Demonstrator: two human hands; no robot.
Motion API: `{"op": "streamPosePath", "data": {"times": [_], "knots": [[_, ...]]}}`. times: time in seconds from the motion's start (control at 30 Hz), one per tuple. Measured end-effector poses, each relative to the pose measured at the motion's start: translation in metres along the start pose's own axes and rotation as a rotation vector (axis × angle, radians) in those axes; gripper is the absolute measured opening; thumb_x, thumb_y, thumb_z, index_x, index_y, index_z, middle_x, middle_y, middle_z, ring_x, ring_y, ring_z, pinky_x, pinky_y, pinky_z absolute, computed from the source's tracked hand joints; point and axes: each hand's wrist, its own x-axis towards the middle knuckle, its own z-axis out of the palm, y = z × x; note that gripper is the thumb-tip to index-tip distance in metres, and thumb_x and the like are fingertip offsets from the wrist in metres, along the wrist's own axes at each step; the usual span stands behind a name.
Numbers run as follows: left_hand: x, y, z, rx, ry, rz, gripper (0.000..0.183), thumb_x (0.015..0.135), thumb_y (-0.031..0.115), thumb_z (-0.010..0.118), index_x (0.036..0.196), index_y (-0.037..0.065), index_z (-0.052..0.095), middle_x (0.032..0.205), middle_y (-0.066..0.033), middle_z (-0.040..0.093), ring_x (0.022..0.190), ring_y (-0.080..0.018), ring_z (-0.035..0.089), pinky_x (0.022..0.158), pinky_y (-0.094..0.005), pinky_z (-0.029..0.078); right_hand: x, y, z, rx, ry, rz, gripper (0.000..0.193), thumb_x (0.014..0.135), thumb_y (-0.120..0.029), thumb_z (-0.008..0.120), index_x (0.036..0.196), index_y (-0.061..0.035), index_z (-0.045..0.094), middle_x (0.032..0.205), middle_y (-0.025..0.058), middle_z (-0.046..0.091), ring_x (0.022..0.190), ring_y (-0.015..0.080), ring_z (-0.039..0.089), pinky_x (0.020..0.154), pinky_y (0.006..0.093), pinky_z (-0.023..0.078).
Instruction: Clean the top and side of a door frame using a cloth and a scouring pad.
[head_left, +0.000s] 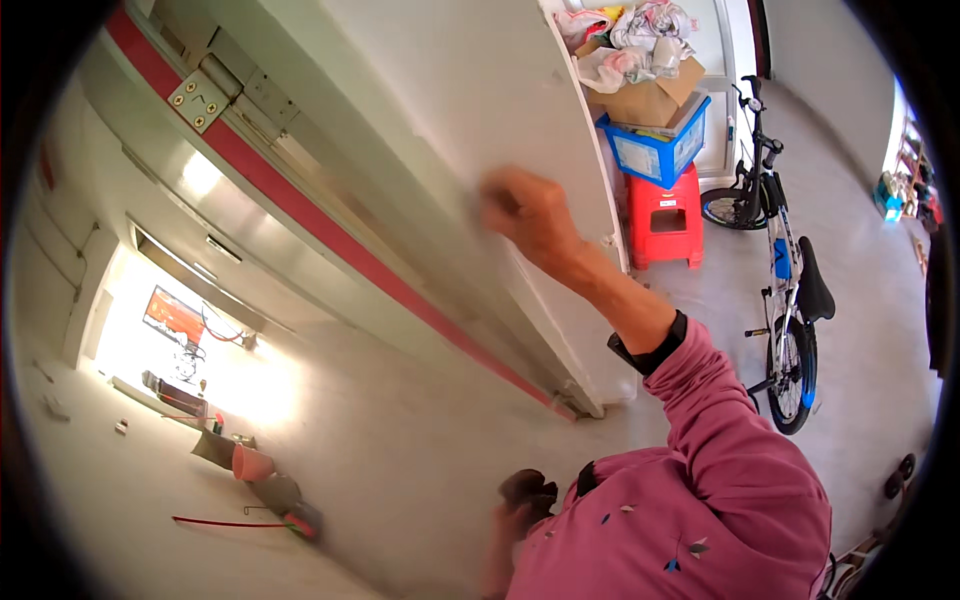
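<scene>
My right hand (535,215) is raised against the pale door frame (440,190), its arm in a pink sleeve with a black cuff. The fingers are curled, and their tips are blurred against the frame's edge. Anything held in them is too small or hidden to make out. A metal hinge (200,98) with screws sits on the red strip (290,205) farther up to the left. Low in front of my pink top, my left hand (508,528) is smeared and partly hidden. Beside it is a dark brown shape (530,490) whose kind does not show.
A red plastic stool (665,235) stands behind the frame, bearing a blue crate (655,150) heaped with cardboard and plastic bags. Right of it a bicycle (785,270) is parked. Beyond the doorway, at left, an orange-pink bucket (252,463) and other items lie along the wall.
</scene>
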Motion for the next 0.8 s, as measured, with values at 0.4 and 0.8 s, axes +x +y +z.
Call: {"op": "streamPosePath", "data": {"times": [0.4,0.8], "knots": [[0.004,-0.046,-0.013,0.184,0.023,0.033,0.046,0.073,0.021,0.058,0.114,0.004,0.047,0.099,-0.0163,0.058,0.090,-0.0268,0.056,0.076,-0.0381,0.044,0.013,-0.006,-0.006,-0.118,-0.116,-0.203,0.015,0.071,-0.010,0.058,0.082,-0.0027,0.052,0.075,0.0112,0.056,0.063,0.0266,0.054,0.055,0.0352,0.044],[0.008,-0.035,-0.004,0.042,0.100,0.003,0.043,0.071,0.026,0.061,0.104,-0.001,0.053,0.086,-0.0163,0.062,0.080,-0.0220,0.059,0.069,-0.0343,0.046,0.010,-0.005,0.001,0.030,0.040,-0.149,0.015,0.066,0.001,0.058,0.079,-0.0043,0.053,0.063,0.0064,0.053,0.054,0.0182,0.055,0.047,0.0288,0.044]]}}
